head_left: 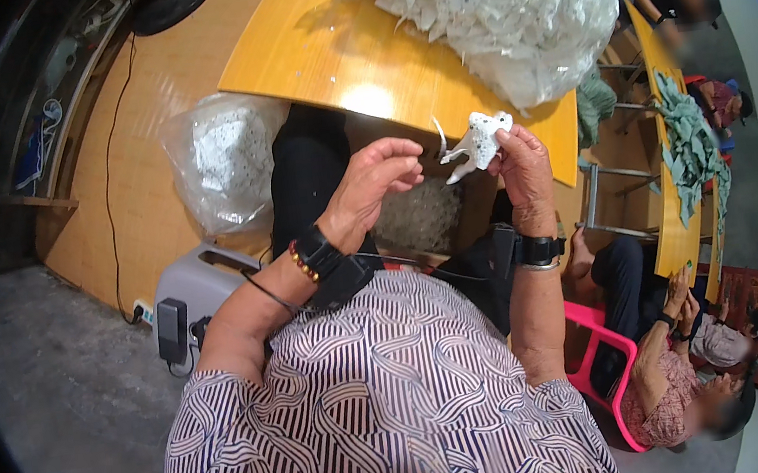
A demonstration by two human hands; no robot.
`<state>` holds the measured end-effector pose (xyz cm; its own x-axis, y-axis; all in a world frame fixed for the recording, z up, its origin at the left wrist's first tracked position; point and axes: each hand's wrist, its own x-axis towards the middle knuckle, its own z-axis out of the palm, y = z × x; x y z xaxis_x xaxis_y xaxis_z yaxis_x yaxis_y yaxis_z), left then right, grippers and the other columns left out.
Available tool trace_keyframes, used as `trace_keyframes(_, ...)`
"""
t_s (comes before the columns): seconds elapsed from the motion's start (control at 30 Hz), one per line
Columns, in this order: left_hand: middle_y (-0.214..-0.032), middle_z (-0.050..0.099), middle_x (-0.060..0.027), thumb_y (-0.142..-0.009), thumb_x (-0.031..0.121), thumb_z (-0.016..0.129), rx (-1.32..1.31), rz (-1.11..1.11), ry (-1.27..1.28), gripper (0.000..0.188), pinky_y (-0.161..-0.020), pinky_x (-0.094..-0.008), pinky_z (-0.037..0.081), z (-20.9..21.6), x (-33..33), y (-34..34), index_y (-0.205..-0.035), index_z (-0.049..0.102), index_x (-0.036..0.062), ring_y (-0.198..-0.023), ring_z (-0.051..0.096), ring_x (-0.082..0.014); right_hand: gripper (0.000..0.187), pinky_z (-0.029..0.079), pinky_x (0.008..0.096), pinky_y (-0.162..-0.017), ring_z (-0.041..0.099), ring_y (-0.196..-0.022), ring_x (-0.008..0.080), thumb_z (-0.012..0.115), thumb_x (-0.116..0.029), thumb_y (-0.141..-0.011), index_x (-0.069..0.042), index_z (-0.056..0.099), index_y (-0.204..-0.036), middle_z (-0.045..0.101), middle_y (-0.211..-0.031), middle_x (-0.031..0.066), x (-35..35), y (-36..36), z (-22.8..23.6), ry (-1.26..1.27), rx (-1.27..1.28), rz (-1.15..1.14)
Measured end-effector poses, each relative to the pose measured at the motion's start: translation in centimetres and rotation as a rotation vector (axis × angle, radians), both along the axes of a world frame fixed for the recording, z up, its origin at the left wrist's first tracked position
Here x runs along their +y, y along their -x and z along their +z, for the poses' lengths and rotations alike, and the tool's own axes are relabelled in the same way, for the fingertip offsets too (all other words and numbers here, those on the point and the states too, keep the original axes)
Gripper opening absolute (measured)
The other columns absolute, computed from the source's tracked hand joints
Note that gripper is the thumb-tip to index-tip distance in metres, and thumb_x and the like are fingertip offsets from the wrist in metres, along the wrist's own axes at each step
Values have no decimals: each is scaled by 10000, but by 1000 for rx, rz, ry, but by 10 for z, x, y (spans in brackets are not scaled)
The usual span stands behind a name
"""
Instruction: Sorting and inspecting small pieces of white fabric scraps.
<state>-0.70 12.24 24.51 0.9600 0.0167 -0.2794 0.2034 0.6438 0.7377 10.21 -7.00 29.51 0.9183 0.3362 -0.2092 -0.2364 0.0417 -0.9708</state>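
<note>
My right hand [523, 167] pinches a white scrap with dark specks [483, 136] between thumb and fingers, above the near edge of the wooden table. Narrow strips dangle from the scrap's left side; whether it is cloth or soft plastic I cannot tell. To its left, apart from it, is my left hand [378, 183], its fingers loosely bent with nothing visible in them. Beyond both hands, a large clear plastic bag [504, 17] full of similar white speckled pieces lies on the table [330, 55].
Another clear bag [230, 155] of white pieces stands left of my leg. A grey case [193, 286] with a plug and cable sits on the floor. At right, people work along another table [673, 231] with green pieces [691, 145]. A pink chair [596, 333] is near my right elbow.
</note>
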Motion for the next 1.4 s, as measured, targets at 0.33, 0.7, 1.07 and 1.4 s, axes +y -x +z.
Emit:
trace_keyframes(0.33, -774, 622, -44, -826, 263, 585, 137, -156, 91, 262, -639, -224, 483, -7, -17, 7, -966, 588, 42, -710, 616, -154, 159, 429, 222, -652, 549, -688, 84, 584, -133, -729, -6, 600, -823, 612, -763, 37, -19, 39, -8, -96, 143, 346)
trace_keyframes(0.7, -901, 609, -71, -777, 130, 619, 156, -235, 117, 215, -703, -362, 496, -20, -24, 6, -966, 560, 47, -821, 593, -179, 223, 449, 215, -678, 560, -737, 83, 582, -179, -798, -19, 573, -953, 599, -846, 8, -13, 42, -37, -105, 244, 501)
trace_keyframes(1.07, -989, 582, -87, -787, 83, 594, 147, 14, 201, 239, -740, -411, 507, -11, -19, 13, -1013, 525, 44, -923, 573, -218, 370, 471, 235, -637, 550, -763, 89, 608, -178, -784, -25, 504, -1105, 576, -920, 24, -25, 61, -51, -179, 132, 417)
trace_keyframes(1.4, -992, 565, -69, -691, 85, 669, 61, -399, -457, 312, -837, -314, 435, -22, 12, 40, -969, 543, 22, -946, 540, -164, 325, 455, 211, -625, 515, -733, 85, 512, -57, -759, -22, 514, -1082, 552, -868, 17, -19, 57, -28, -135, 92, 493)
